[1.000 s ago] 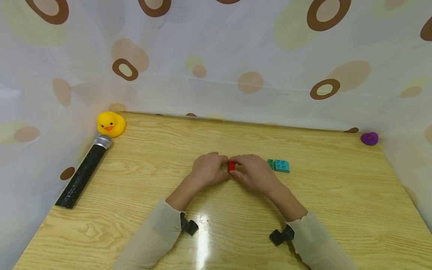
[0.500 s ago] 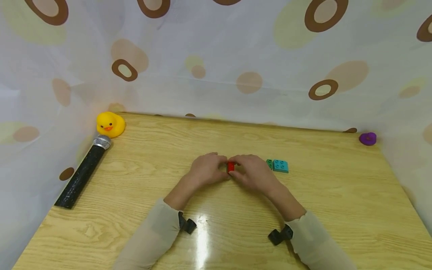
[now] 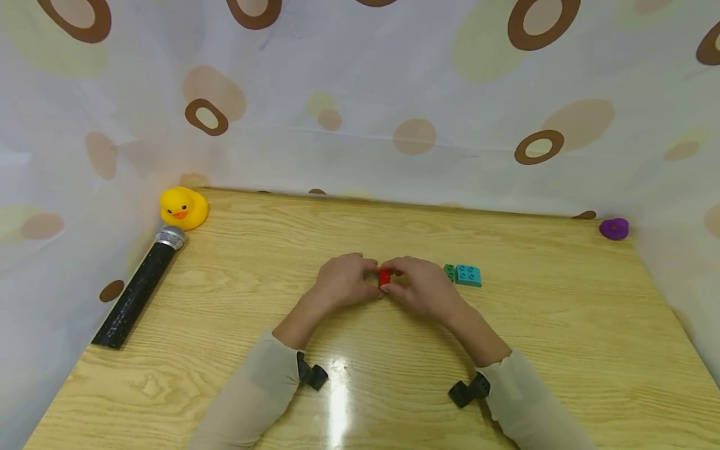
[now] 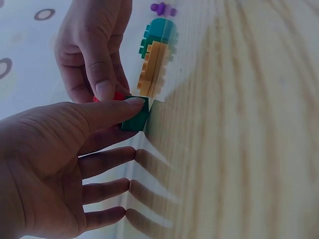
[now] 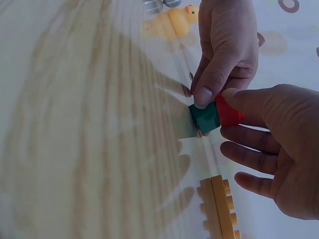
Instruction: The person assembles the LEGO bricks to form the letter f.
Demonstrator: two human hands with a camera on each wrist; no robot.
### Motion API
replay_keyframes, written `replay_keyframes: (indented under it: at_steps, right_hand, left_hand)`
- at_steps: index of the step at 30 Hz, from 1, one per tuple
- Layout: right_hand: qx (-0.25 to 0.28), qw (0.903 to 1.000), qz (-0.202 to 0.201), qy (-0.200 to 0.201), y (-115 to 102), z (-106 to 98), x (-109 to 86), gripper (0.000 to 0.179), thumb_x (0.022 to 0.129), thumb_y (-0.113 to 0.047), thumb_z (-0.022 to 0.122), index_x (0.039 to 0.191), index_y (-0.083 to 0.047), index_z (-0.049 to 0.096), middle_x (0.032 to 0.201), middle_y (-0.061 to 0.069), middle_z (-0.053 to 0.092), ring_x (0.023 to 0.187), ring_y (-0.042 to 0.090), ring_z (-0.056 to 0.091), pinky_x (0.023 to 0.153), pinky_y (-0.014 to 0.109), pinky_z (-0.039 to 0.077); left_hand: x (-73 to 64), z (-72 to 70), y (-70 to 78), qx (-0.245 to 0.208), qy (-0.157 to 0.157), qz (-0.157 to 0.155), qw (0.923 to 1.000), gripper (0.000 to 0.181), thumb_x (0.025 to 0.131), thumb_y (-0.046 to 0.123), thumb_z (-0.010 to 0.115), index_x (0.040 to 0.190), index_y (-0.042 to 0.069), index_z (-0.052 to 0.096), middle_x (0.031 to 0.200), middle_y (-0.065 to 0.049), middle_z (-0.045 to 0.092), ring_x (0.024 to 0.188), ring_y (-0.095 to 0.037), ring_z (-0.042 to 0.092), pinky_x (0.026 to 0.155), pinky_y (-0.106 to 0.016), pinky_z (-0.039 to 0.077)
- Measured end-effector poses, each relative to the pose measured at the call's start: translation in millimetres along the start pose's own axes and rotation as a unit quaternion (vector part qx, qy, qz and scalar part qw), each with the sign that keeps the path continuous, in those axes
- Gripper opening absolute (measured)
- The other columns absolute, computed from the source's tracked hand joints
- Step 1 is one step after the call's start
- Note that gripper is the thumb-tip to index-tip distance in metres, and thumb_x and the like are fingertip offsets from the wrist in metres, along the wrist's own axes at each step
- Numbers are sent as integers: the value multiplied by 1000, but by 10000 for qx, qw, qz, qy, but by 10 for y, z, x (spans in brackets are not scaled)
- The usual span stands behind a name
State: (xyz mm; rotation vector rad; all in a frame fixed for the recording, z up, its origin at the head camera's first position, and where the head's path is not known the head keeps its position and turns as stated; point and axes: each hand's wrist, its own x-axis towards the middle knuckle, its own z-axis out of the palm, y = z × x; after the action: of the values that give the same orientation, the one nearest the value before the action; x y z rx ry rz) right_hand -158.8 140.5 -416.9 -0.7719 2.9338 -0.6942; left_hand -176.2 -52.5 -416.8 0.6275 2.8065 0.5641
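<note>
At the middle of the table, both hands meet at two stacked toy bricks. My left hand [image 3: 345,281] pinches a dark green brick [image 5: 205,118] between thumb and finger, low by the tabletop; its other fingers are spread in the left wrist view. A red brick [image 3: 385,279] sits against the top of the green one, pinched by my right hand [image 3: 424,287]. From the head view the green brick in my grip is hidden. Beyond the right hand lies a yellow-orange brick [image 4: 151,69], which that hand covers in the head view.
A small green brick [image 3: 449,272] and a teal brick [image 3: 469,275] lie side by side right of the hands. A yellow rubber duck [image 3: 184,208] and a black microphone [image 3: 137,290] rest at the left edge. A purple toy [image 3: 614,229] is at the far right corner.
</note>
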Motion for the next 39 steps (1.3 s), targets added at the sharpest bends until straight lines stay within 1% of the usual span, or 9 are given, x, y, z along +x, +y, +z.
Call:
replay_keyframes:
  at_steps: [6,13,16,21,25,28,33,37,39]
  right_hand:
    - [141,9999,30,44,-11,-1,-1,34,94,-27,75,124,-11,71,117,8,74,105,25,71,89,45,57]
    - [201,9998,2,69,-28,36,2,36,94,-26,74,125,-9,70,117,9,73,104,24,69,89,43,57]
    - [560,9983,143,-9,-17,42,0,36,94,-25,75,126,-10,70,118,8,72,105,24,68,89,43,56]
    - [1127,9927,371,-201,11,11,-10,37,94,-21,74,129,-12,69,124,7,71,112,25,66,95,46,54]
    - [1130,9924,391,-273,1,-24,-17,40,95,-19,73,134,-13,67,128,8,70,115,27,66,95,48,54]
    - [1138,9920,477,-274,-8,-24,-10,42,95,-20,72,136,-12,64,125,9,71,112,27,68,94,48,55]
    - [1063,9916,716,-201,1,-1,3,37,94,-22,75,127,-10,66,118,6,73,111,26,69,94,46,55]
    - [977,9930,650,-139,13,17,9,35,93,-22,75,125,-11,68,119,5,72,111,25,68,94,46,55]
    - [999,9933,571,-103,16,26,8,35,93,-22,75,126,-11,68,121,6,72,113,26,68,95,47,55]
  left_hand:
    - [0,-10,18,47,-15,27,10000,54,87,43,79,134,19,68,138,-2,66,135,-31,56,99,-49,54]
    - [-15,-7,20,-1,-67,-10,10000,50,88,39,77,133,17,69,133,-8,69,134,-34,57,99,-51,54]
    - [-18,-1,18,-47,-65,-26,10000,49,88,39,77,132,18,69,135,-6,68,136,-33,55,99,-51,54]
    - [-5,14,7,-47,-59,-26,10000,46,88,42,77,129,22,72,141,1,65,139,-30,53,100,-50,54]
    - [5,12,8,28,-72,-41,10000,45,87,44,78,127,23,73,139,3,66,140,-28,52,100,-49,54]
    - [8,8,11,7,-107,-82,9999,44,87,43,79,126,25,73,137,3,67,140,-27,52,99,-49,54]
    - [5,5,14,-36,-76,-112,9999,46,86,44,80,128,26,72,142,3,64,140,-27,52,98,-48,54]
    - [4,5,16,-51,-18,-121,9999,49,85,45,80,129,24,71,141,3,64,139,-27,53,99,-48,53]
    - [6,4,16,-15,12,-90,10000,48,86,45,80,128,23,72,137,1,67,137,-27,55,98,-48,54]
